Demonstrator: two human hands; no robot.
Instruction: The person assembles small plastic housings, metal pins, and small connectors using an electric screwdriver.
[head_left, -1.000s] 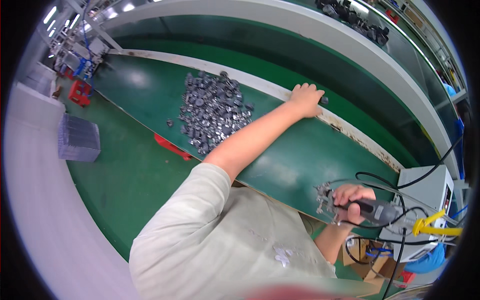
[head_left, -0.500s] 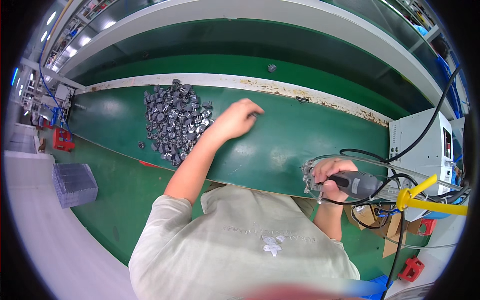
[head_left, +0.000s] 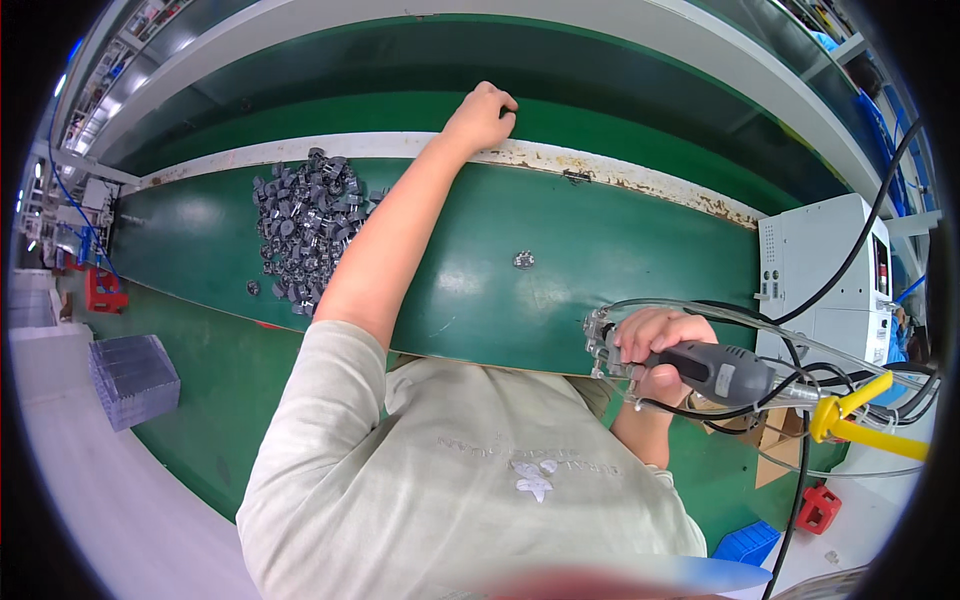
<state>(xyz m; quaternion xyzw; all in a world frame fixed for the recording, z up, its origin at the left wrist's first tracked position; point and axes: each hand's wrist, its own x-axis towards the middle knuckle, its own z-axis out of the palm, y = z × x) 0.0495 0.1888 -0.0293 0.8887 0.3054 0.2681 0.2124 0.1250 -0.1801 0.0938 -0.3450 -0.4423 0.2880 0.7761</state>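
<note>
a worker's left hand (head_left: 481, 114) reaches, fingers curled shut over something unseen, to the far white rail (head_left: 620, 178) of the green belt (head_left: 600, 250), well beyond the pile of grey parts (head_left: 305, 232) and a lone part (head_left: 523, 260), while the right hand (head_left: 655, 345) grips a grey power tool (head_left: 715, 372) at the belt's near edge, kept ready.

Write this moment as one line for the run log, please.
left hand: curled at white belt edge | right hand: grips grey power tool | loose grey part on belt

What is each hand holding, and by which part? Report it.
The right hand grips a grey corded power tool around its body. The left hand is curled at the white belt edge; any held thing cannot be told.
</note>
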